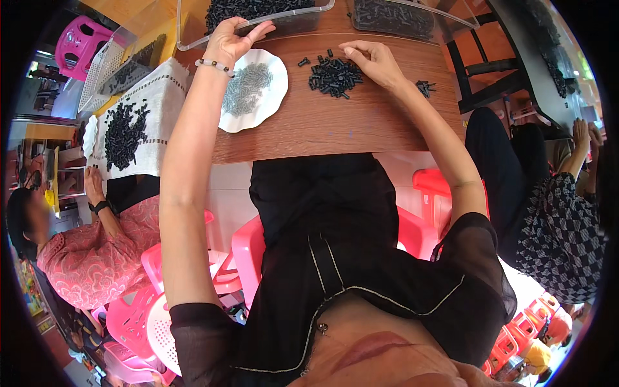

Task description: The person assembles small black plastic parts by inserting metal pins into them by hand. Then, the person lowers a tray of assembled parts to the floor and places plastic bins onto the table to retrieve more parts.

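Observation:
My left hand [236, 44] is at the near rim of a clear plastic bin [277, 15] of small black parts, fingers stretched out, a bead bracelet on the wrist. Just below it lies a white scalloped plate [274, 97] with many small clear pieces [247, 87]. Over the right side of a heap of small black screw-like parts [334, 77], my right hand [375, 62] has thumb and fingers drawn together. Whatever they pinch is too small to make out. A few more black parts [425, 87] lie beyond my right wrist.
A second clear bin [393, 19] of black parts stands at the back of the brown wooden table [309, 138]. Left, a cloth-covered surface [161, 106] bears another black heap [126, 134] beside a seated person [106, 251]. Another person [561, 226] works at right. Pink chairs [248, 251] surround me.

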`<state>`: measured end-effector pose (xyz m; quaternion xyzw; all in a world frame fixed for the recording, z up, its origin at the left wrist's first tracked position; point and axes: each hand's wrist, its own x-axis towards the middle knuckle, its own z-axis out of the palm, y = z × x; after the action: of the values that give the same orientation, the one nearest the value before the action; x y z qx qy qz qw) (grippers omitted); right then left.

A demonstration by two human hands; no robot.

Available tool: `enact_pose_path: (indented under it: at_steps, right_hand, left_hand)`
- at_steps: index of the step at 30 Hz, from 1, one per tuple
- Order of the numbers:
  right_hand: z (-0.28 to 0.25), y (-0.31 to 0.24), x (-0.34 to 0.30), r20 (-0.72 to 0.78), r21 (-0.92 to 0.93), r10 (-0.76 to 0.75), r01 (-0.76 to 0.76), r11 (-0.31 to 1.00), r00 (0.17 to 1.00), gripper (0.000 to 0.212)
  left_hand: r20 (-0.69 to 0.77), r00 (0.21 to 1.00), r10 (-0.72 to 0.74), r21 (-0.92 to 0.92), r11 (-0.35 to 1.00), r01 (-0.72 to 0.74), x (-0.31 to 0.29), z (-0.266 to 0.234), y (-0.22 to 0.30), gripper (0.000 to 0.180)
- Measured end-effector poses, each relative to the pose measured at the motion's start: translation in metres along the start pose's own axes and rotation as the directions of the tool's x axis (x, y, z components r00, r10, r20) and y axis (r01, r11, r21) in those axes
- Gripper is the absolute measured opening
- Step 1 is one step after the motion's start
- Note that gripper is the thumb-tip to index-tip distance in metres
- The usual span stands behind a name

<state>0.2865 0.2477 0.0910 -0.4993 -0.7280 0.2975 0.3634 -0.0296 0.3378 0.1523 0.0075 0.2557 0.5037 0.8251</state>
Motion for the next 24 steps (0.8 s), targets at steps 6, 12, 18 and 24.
enact_pose_path:
  at_steps: [6,12,18,24]
  right_hand:
    - [-0.009,-0.015,-0.009,0.072,-0.068,-0.111,0.115,0.991,0.991,0.018]
    - [-0.015,-0.037,-0.005,-0.004,-0.041,-0.282,0.281,0.959,0.96,0.016]
    - [-0.025,-0.104,0.057,-0.098,-0.069,-0.51,0.506,0.86,0.854,0.027]
    - [0.044,-0.118,0.204,0.391,-0.338,-0.025,0.169,0.926,0.92,0.067]
  left_hand:
    - [-0.024,1.0,0.009,-0.008,1.0,-0.009,-0.003,0.004,-0.003,0.063]
    - [-0.065,0.997,0.029,-0.053,0.998,-0.033,0.003,0.005,0.005,0.038]
    - [-0.056,0.998,0.041,-0.051,0.998,-0.044,0.003,0.0,0.005,0.035]
    - [-0.088,0.987,0.133,-0.02,0.991,-0.136,-0.023,-0.014,0.02,0.037]
